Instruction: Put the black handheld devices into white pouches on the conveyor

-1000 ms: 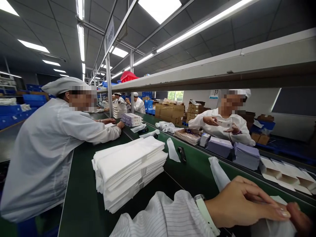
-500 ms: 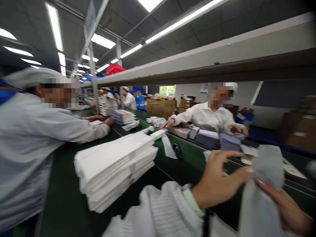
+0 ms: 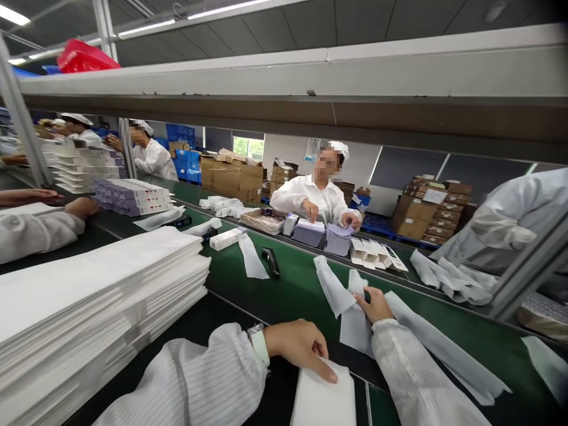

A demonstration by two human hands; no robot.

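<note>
My left hand (image 3: 302,346) rests with curled fingers, the index fingertip pressing on a flat white pad (image 3: 323,399) at the near edge of the bench. My right hand (image 3: 375,305) reaches forward onto the green conveyor belt (image 3: 293,290) and pinches a white foam sleeve (image 3: 355,322) lying there. Another white sleeve (image 3: 331,287) lies just to its left, touching it. A longer sleeve (image 3: 444,346) stretches away to the right. A tall stack of flat white bags (image 3: 97,296) sits to the left of my left arm.
A black handheld device (image 3: 271,261), a small white box (image 3: 225,239) and more sleeves lie further along the belt. Across it a co-worker (image 3: 317,195) handles purple boxes (image 3: 310,232). Another person's sleeve (image 3: 35,231) is at the left. A shelf (image 3: 310,83) runs overhead.
The view swung right and down. My hands lowered from holding a white sleeve in the air; the left now presses a pad, the right reaches onto the belt.
</note>
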